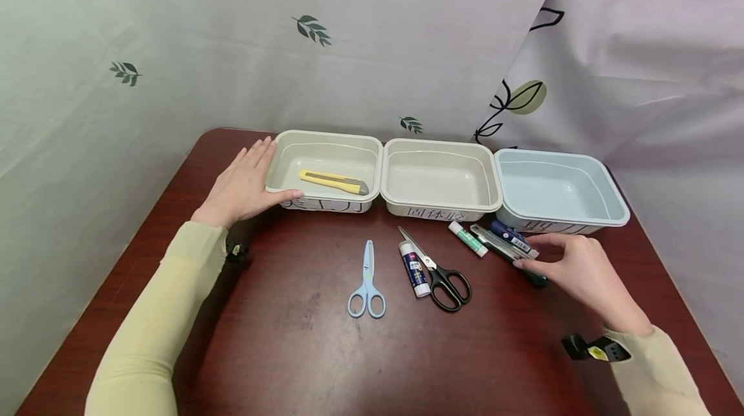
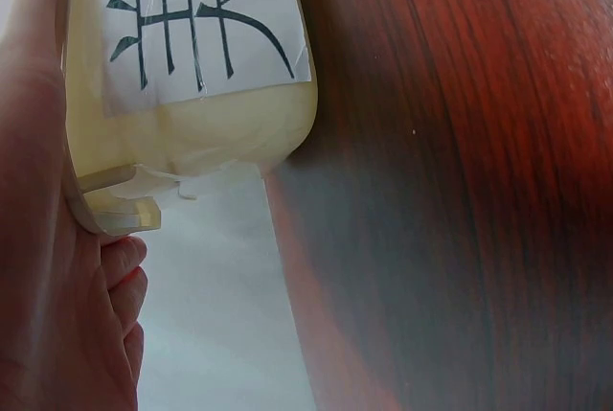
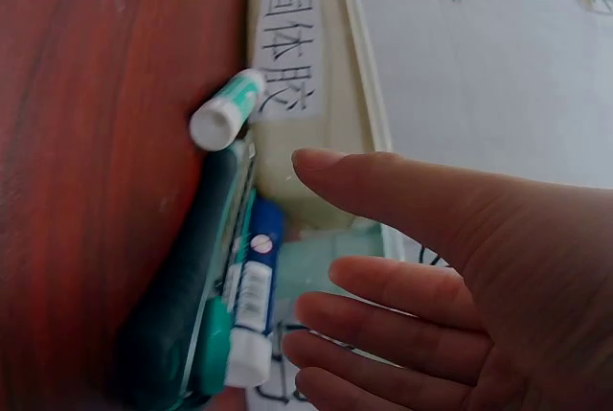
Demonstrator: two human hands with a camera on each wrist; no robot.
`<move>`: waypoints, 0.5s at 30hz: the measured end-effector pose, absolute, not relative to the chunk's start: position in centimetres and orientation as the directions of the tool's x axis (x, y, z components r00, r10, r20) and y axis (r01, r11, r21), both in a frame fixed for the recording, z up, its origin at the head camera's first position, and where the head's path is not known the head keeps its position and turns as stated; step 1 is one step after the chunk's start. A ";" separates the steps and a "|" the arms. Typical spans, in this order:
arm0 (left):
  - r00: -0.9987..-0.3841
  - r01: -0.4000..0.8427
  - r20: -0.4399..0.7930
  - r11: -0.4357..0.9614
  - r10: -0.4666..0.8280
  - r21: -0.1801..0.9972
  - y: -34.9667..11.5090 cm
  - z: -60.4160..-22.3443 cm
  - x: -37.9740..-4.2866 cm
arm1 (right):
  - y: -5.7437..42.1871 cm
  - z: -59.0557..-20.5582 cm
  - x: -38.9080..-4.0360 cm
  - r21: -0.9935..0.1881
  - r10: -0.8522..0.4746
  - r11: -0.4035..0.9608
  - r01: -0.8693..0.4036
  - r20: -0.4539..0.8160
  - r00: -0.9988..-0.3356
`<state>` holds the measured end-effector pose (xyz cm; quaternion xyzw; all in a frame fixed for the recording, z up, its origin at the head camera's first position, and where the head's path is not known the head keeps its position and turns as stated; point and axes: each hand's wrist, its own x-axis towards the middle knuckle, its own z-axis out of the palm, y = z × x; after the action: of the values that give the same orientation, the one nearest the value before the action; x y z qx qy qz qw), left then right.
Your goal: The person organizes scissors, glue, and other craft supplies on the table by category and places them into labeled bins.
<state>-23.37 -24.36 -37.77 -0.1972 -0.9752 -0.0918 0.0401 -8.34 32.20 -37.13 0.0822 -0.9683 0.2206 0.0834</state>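
Note:
My left hand (image 1: 244, 187) rests on the left corner of a beige bin (image 1: 325, 137), fingers straight along its side rim and thumb on the front rim. A yellow utility knife (image 1: 331, 181) lies inside that bin. Over at the right, my right hand (image 1: 587, 270) has its thumb and fingers spread around a dark utility knife (image 3: 177, 296) with a green part and a blue glue stick (image 3: 257, 282) lying alongside it. In the right wrist view, a gap shows between the fingers and both things. A small green-and-white glue stick (image 1: 468, 239) lies just left of them.
A middle beige bin (image 1: 440, 145) and a light blue bin (image 1: 558, 156) continue the row, all with labelled fronts. Light blue scissors (image 1: 367, 281), another blue glue stick (image 1: 414, 269) and black-handled scissors (image 1: 444, 277) lie on the dark red table (image 1: 290, 351). A patterned curtain (image 1: 232, 28) hangs behind.

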 end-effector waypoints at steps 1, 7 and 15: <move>-0.919 0.392 0.115 0.905 0.378 0.163 -24.4 -37.8 -23.4 | 32.3 -37.3 -8.3 -0.408 -0.120 0.892 -0.192 0.196 -0.973; -0.917 0.395 0.121 0.905 0.380 0.160 -24.4 -37.8 -23.5 | 32.7 -38.1 -8.0 -0.402 -0.102 0.902 -0.159 0.159 -0.982; -0.919 0.393 0.113 0.905 0.378 0.163 -24.5 -37.8 -23.5 | 33.2 -38.8 -7.7 -0.402 -0.080 0.908 -0.115 0.104 -0.991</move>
<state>-23.48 -24.48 -37.78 -0.1977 -0.9752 -0.0916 0.0395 -7.66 33.20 -38.75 0.0499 -0.9759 0.2083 0.0424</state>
